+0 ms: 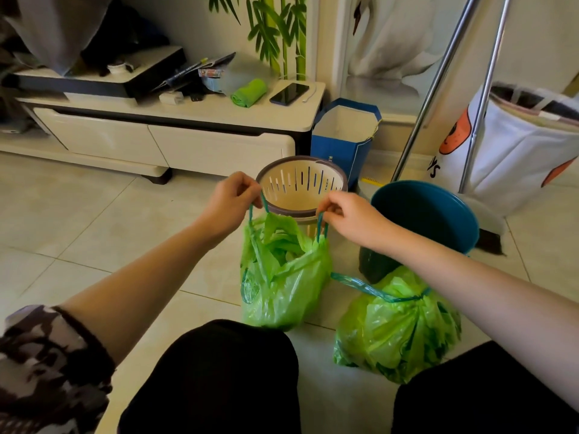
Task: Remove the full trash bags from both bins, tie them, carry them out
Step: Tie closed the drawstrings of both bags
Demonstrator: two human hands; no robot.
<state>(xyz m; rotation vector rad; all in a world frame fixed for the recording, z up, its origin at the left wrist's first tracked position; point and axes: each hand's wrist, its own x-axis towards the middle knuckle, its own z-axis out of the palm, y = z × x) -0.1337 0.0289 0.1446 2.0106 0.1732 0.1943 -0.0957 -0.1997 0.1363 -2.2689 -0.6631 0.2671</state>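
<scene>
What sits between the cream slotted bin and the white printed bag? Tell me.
In the head view, the teal bin stands between the cream slotted bin and the white printed bag, with two metal poles rising behind it.

At the centre of the frame the open trash bag (pixel 282 277) is bright translucent green with darker teal drawstrings, and the tied bag (pixel 398 327) at lower right is the same green with a teal cord. Behind them, the slotted bin (pixel 302 186) is cream with a grey-brown rim, and the round bin (pixel 426 214) to its right is deep teal. At lower left the sleeve (pixel 47 364) is camouflage in brown, grey and black, while the floor tiles (pixel 78 214) are pale beige.
</scene>
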